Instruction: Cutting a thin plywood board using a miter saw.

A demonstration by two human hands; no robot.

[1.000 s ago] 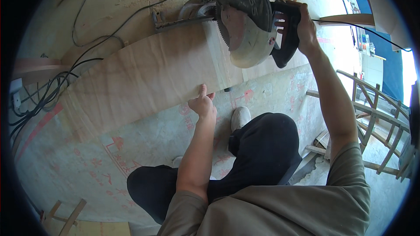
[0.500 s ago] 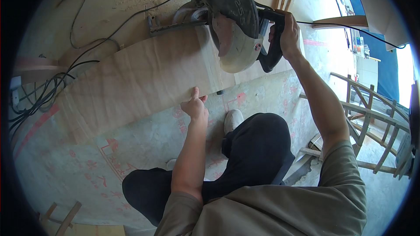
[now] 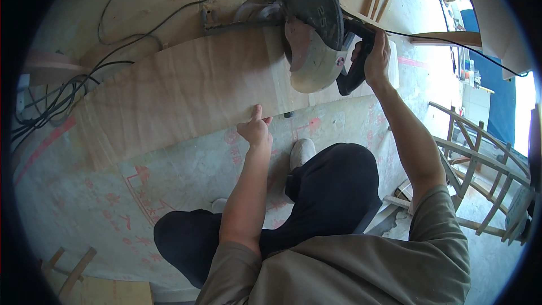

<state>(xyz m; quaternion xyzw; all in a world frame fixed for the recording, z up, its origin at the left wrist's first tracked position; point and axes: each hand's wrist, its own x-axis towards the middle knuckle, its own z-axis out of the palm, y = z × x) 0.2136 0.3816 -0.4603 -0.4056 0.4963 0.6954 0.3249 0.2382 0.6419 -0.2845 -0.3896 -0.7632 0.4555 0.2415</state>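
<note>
A mitre saw (image 3: 307,11) with a dark housing and a pale guard stands at the top centre, over a curved-edged plywood board (image 3: 186,96). My right hand (image 3: 377,62) is closed on the saw's black handle (image 3: 354,76), to the right of the guard. At the board's near edge, left of the saw, my left hand (image 3: 255,129) grips with the thumb on top and fingers partly hidden. The blade is mostly hidden behind the guard, so its contact with the board cannot be told.
Tangled black cables (image 3: 62,99) lie at the left. Wood strips (image 3: 375,0) stand behind the saw. A wooden ladder-like frame (image 3: 474,152) is at the right. My feet and bent legs are on the marked concrete floor (image 3: 152,186), below the board; more wood pieces (image 3: 76,274) lie bottom left.
Since a second ago the saw's handle and guard have swung somewhat lower, with my right hand on the handle. My left hand keeps its hold on the board.
</note>
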